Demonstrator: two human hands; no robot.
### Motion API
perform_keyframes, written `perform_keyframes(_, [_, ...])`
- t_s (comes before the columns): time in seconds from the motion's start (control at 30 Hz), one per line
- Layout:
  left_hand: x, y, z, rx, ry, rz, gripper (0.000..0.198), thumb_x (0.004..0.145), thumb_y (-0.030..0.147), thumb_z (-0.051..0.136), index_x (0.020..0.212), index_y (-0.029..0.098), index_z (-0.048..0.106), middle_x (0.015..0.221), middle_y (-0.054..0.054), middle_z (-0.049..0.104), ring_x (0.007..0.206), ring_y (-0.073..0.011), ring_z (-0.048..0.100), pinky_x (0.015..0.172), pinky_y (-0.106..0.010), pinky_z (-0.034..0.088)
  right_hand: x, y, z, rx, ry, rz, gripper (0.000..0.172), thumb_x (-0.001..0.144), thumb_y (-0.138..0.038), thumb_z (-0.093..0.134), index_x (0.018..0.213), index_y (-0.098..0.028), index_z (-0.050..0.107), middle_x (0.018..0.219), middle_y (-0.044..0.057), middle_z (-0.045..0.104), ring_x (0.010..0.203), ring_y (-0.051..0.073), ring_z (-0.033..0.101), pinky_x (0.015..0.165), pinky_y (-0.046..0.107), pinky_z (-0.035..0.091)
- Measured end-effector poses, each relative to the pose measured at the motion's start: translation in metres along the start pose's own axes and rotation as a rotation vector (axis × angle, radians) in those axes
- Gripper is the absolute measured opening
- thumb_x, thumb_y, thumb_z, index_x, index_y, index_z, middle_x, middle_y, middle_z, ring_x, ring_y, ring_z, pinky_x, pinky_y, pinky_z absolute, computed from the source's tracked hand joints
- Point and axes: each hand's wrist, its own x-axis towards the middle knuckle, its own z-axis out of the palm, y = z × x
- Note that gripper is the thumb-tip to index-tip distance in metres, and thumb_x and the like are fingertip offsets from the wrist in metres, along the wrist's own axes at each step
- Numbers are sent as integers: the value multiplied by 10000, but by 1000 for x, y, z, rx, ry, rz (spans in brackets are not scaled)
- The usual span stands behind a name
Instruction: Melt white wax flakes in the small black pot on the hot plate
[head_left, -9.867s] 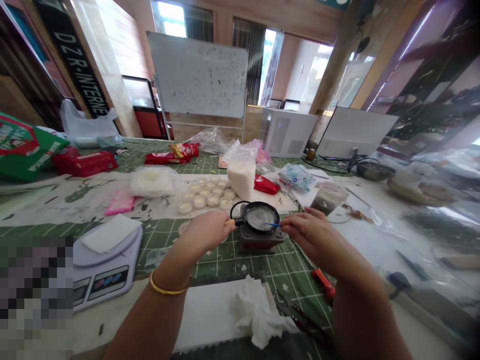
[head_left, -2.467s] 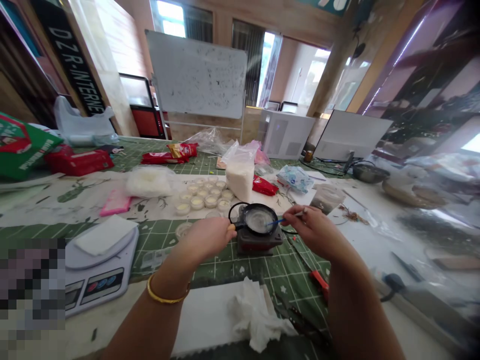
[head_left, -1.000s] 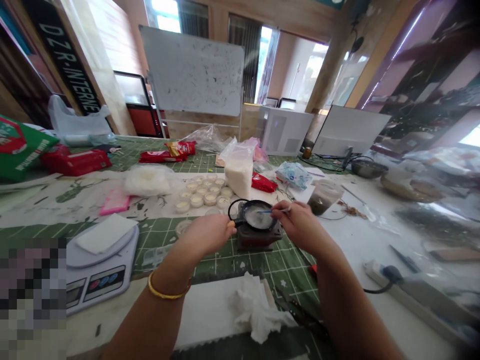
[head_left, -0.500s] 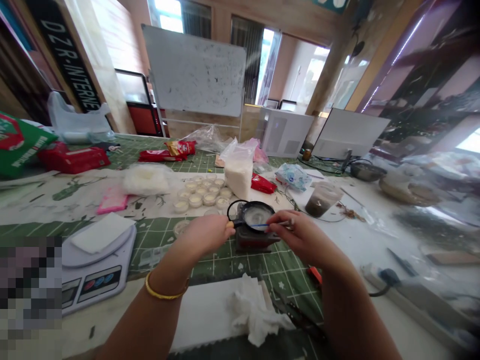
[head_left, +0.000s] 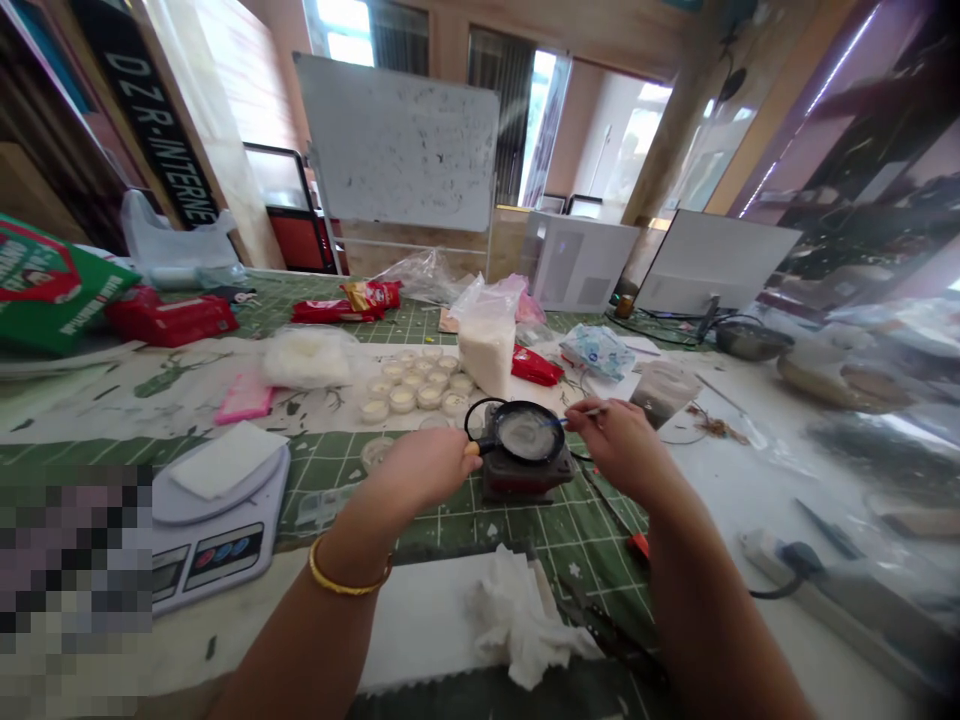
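A small black frying pan [head_left: 529,432] with whitish, partly melted-looking stuff in it sits on a dark little hot plate [head_left: 525,482]. My left hand [head_left: 420,470] is closed around the pan's handle, whose wooden tip [head_left: 472,449] shows at the fingers. From the right, my right hand [head_left: 611,440] pinches a thin stirring stick [head_left: 577,416]; its bluish end reaches over the pan's right rim. Whether the stick's tip touches the contents I cannot tell. Behind the pan stand several small round cups of pale wax-like filling [head_left: 403,398] and a clear bag of white granules [head_left: 486,345].
A kitchen scale [head_left: 225,520] with a white sheet lies at left. Crumpled tissue [head_left: 517,620] rests on white paper in front, beside dark scissors-like tools [head_left: 611,630]. A plastic beaker [head_left: 664,393] of dark stuff and a power strip [head_left: 817,590] are at right.
My right hand has moved right and up with the stick, from over the pan to its right rim. My left hand still grips the handle. The whole view has shifted slightly.
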Motion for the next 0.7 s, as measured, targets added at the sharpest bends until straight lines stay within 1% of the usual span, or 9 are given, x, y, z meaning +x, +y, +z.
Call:
perform_keyframes(0.07, [0,0,0,1,-16,1,352,847,415,352,770,191,612,810,-74,648,703,-197,578,594,-274,392,-3,1,-3,52,-30,-52,304,870,-310,407,730,-207,658,901,41,692,855,206,610,877,367,365])
perform_keyframes(0.17, [0,0,-1,7,-13,-1,337,848,396,350,767,196,608,809,-71,652,699,-201,582,591,-282,398,-6,0,-5,145,-66,-148,252,869,-295,421,869,-221,662,889,19,694,853,177,611,856,320,385])
perform_keyframes(0.23, [0,0,0,11,-3,5,338,849,393,342,767,198,605,809,-69,653,695,-203,582,584,-286,396,-6,-1,-5,90,-44,-98,242,862,-266,428,889,-198,659,864,38,697,862,195,609,883,350,363])
perform_keyframes(0.3, [0,0,0,16,-2,13,344,849,399,338,772,198,606,818,-71,653,704,-209,584,584,-291,396,-6,-1,-5,23,-13,-31,259,863,-266,421,811,-185,662,852,53,697,870,216,606,902,381,339])
perform_keyframes(0.37, [0,0,0,21,-12,14,340,847,399,345,774,198,610,818,-74,652,712,-213,585,592,-295,400,-7,-1,-6,66,-37,-57,296,874,-301,405,755,-202,656,851,39,694,846,201,612,870,351,366])
perform_keyframes(0.5, [0,0,0,9,-2,0,324,841,392,360,760,200,608,798,-67,651,692,-205,581,589,-292,398,-5,-5,-2,149,-65,-169,230,868,-286,429,891,-218,647,884,24,694,873,180,609,854,313,381])
perform_keyframes(0.57, [0,0,1,10,11,2,326,843,399,357,760,201,602,802,-65,652,692,-205,581,583,-290,395,-3,-3,-1,75,-33,-86,229,862,-258,431,881,-192,649,868,46,696,868,197,610,877,344,363])
perform_keyframes(0.63, [0,1,1,18,4,10,330,846,404,351,761,202,599,812,-66,654,701,-209,583,581,-290,393,-2,-1,-3,-14,10,1,253,857,-255,425,783,-185,656,856,57,697,866,220,606,897,383,337])
perform_keyframes(0.7, [0,1,1,21,-8,16,325,847,398,352,758,202,595,820,-67,656,708,-210,584,582,-288,390,-5,-1,-6,37,-40,-38,299,870,-294,409,728,-199,654,845,37,694,811,195,612,851,347,369])
